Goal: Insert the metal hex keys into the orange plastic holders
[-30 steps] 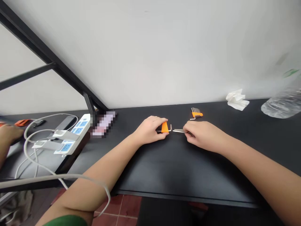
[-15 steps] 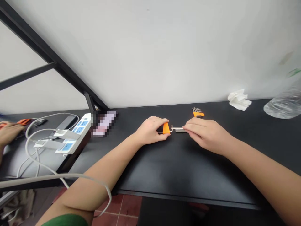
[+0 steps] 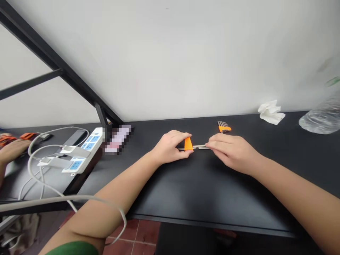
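Observation:
My left hand (image 3: 171,147) pinches an orange hex key holder (image 3: 188,144) between thumb and fingers, just above the black table. A thin metal rod sticks out of the holder's left side, partly hidden by the hand. Between its fingertips my right hand (image 3: 230,152) grips a silver hex key (image 3: 199,145), whose left end meets the holder's right edge. Whether that end is inside a hole I cannot tell. Under the key lie more metal hex keys (image 3: 204,148), partly covered by my right fingers. Behind my right hand rests a second orange holder (image 3: 225,129) filled with several hex keys.
A white power strip (image 3: 89,147) with plugs and looping white cables (image 3: 30,166) is at the left, near a black frame (image 3: 77,85). Crumpled tissue (image 3: 271,112) and a clear plastic bottle (image 3: 321,118) stand by the wall. Another person's hand (image 3: 14,150) is at far left.
The hex key in my right hand has moved slightly left, and its bent end, visible before beside the holder, now meets the holder's edge. My left hand has hardly moved.

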`<state>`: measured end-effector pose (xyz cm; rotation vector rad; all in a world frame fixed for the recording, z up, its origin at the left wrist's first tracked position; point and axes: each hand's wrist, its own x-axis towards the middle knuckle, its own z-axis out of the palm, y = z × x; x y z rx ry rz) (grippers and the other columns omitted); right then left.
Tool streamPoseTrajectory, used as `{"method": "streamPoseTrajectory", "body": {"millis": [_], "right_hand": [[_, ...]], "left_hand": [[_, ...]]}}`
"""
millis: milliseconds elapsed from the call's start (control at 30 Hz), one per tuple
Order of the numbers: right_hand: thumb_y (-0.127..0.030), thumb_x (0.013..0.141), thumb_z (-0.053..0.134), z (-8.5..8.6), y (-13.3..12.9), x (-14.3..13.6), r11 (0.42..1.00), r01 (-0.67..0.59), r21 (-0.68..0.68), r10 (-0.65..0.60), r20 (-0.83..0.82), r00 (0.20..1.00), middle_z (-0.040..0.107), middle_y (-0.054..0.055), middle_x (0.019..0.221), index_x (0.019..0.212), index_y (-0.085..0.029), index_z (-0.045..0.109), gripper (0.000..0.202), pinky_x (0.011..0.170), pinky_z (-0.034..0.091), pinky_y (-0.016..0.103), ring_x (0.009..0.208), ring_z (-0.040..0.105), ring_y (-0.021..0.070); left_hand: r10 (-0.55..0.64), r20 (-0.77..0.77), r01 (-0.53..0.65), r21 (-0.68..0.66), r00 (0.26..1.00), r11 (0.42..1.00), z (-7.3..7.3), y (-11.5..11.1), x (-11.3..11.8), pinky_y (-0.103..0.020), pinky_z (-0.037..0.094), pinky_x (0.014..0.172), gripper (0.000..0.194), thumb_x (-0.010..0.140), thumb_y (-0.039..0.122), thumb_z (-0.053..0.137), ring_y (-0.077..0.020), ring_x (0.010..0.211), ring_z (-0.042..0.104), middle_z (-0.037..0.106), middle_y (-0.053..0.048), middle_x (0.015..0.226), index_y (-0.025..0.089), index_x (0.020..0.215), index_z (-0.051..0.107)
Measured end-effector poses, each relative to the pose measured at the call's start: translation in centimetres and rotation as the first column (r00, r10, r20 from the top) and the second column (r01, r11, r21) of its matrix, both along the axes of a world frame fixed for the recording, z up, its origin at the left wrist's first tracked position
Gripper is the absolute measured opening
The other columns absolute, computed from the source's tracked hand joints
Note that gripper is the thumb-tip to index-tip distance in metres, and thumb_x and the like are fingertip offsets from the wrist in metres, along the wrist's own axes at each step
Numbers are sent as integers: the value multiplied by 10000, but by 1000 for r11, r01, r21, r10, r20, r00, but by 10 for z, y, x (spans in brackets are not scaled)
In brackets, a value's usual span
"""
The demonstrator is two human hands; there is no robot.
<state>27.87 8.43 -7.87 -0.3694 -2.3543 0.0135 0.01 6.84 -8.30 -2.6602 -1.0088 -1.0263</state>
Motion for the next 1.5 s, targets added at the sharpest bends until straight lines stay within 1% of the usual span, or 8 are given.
{"method": "streamPoseTrajectory", "body": {"millis": [267,500,733,900,1067,1167,1300,1500], "right_hand": [[-139,1003,495,-1,1,-2,997,18,-81,-20,-29,999,723,76,981,1058,-204,719,240,689,546,287,811,676,164],[-143,1001,528,3,-3,-7,962,-51,-269,43,-38,998,716,43,854,1030,-195,715,197,704,559,280,761,682,153],[-189,960,592,-8,-10,-20,895,-90,-437,83,-36,996,626,105,1237,1190,-223,635,236,619,566,269,716,634,115],[-171,997,528,-13,1,-15,962,-19,-271,27,26,999,672,82,1045,1070,-208,680,173,728,563,313,806,653,164],[-186,1031,484,-18,3,-19,974,-43,-224,54,41,998,719,74,1012,1063,-188,696,214,794,554,313,900,679,180],[-184,1013,505,-13,6,-10,978,56,-201,-26,150,988,706,63,982,1043,-183,698,195,778,539,308,863,673,173],[-169,951,576,-9,16,7,969,221,-111,-163,387,908,661,47,912,891,-185,694,133,668,486,284,757,639,161],[-159,940,565,-12,16,5,954,297,-34,-231,546,805,621,41,866,825,-175,656,147,655,445,309,697,599,165]], "left_hand": [[-18,-9,18,47,1000,999,4,-1,2,-381,592,878,445,828,340,743,-205,879,737,762,-59,961,207,1235,622],[-56,-34,59,86,998,995,5,-3,5,-394,585,874,484,827,343,760,-204,862,727,753,-67,952,202,1260,598],[-54,-29,56,63,998,996,6,-9,15,-392,579,868,427,840,331,719,-205,851,736,754,-60,927,215,1235,606],[-37,-13,38,88,999,995,6,-7,10,-390,586,852,468,835,350,741,-191,802,718,740,-41,887,220,1260,593],[-101,-21,102,82,995,991,5,-7,13,-389,583,850,500,834,349,755,-193,818,721,754,-71,955,198,1278,580],[-63,-26,65,72,998,995,3,-5,10,-389,581,857,481,840,361,751,-195,820,721,750,-61,931,203,1265,591],[-19,-32,20,48,999,999,0,0,2,-381,574,877,470,841,356,754,-193,839,724,750,-51,939,203,1258,601],[-1,-54,3,36,999,999,-2,4,-1,-383,565,881,471,841,355,759,-197,846,727,754,-55,948,188,1254,608]]}}
